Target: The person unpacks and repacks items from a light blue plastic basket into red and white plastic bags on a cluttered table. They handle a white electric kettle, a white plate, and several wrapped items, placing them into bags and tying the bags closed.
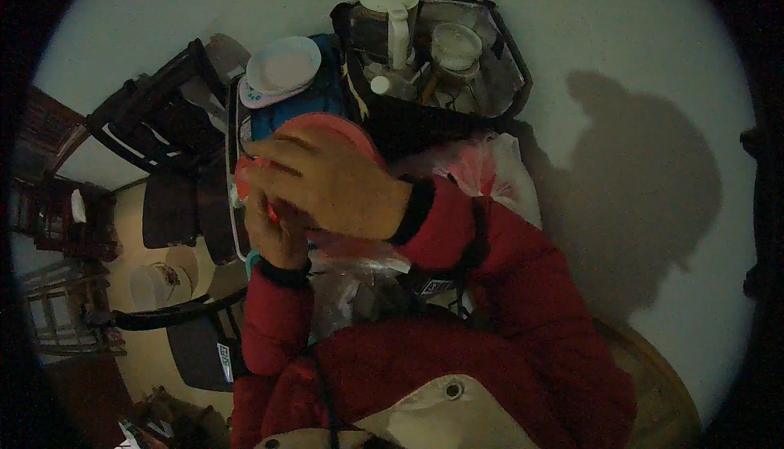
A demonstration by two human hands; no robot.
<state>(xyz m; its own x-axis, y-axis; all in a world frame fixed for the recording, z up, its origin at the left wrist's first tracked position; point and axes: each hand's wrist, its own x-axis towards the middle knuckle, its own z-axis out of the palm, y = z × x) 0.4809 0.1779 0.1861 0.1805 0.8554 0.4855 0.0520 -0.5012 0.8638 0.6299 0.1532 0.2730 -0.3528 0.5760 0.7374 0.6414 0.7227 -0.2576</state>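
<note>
Right hand lies palm-down across a round red plastic lid or bowl, its fingers spread and curled over the rim (gripping or just resting, can't tell). Left hand sits underneath it, fingers bent around something small and red, mostly hidden by the right hand, so can't tell how tightly closed. Both sleeves are red padded jacket. The red piece is at frame centre, just in front of a black open-topped bag that holds a clear jug with a cream lid and handle and a clear round container. White round plate lies left of the bag. Crumpled clear and pink plastic bags lie beside the right forearm.
</note>
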